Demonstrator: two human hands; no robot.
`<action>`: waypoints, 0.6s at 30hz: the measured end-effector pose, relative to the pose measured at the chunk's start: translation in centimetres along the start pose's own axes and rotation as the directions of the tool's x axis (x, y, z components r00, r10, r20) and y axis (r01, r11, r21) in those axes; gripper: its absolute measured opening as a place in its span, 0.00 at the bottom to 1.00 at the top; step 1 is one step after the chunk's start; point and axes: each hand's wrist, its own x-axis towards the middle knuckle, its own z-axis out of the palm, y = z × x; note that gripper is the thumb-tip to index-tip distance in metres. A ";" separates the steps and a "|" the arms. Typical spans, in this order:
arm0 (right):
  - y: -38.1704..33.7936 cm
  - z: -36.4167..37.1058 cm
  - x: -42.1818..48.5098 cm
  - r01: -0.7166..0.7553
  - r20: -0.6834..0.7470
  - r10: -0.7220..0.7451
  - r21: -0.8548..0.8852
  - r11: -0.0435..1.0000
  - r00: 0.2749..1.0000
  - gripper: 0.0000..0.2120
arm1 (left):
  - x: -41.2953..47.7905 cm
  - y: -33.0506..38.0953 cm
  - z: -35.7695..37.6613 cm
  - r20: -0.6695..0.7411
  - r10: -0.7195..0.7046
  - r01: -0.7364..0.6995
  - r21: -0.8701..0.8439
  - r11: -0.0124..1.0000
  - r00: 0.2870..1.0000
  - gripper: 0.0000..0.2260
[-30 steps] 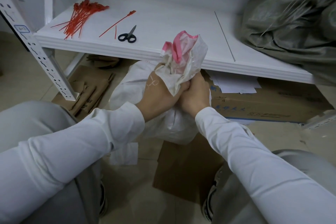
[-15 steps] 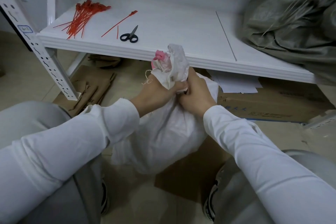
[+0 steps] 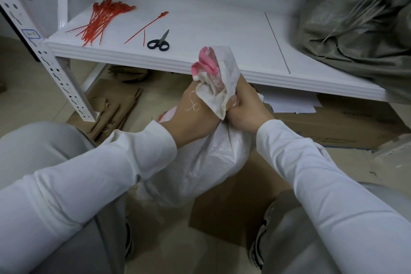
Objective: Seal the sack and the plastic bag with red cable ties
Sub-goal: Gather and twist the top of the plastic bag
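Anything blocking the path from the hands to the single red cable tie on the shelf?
Nothing visible. The cable tie lies on the open shelf, with the scissors beside it, not across it. However, the left hand and right hand both grip the sack neck.

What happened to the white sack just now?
The top of the sack got squeezed small, then poked up again. The left hand and right hand kept gripping its neck. Red cable ties and scissors stayed on the shelf.
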 end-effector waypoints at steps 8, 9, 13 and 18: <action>0.4 1.5 0.6 -0.020 0.057 0.019 0.025 0.999 0.998 0.30 | 0.2 -0.4 0.2 -0.016 -0.104 0.105 0.047 0.993 0.994 0.08; 0.4 1.6 0.6 -0.034 0.068 0.032 0.020 0.999 0.997 0.31 | 0.4 -0.6 0.2 -0.009 -0.128 0.128 0.021 0.992 0.992 0.08; 0.4 1.3 0.5 -0.070 0.098 0.066 0.039 0.997 0.993 0.35 | 0.4 -0.8 0.0 -0.002 -0.231 0.229 -0.131 0.965 0.973 0.08; 1.4 1.8 0.5 -0.098 0.079 0.093 0.055 0.994 0.993 0.45 | 0.9 -0.8 0.4 -0.143 -0.343 0.295 -0.275 0.915 0.928 0.04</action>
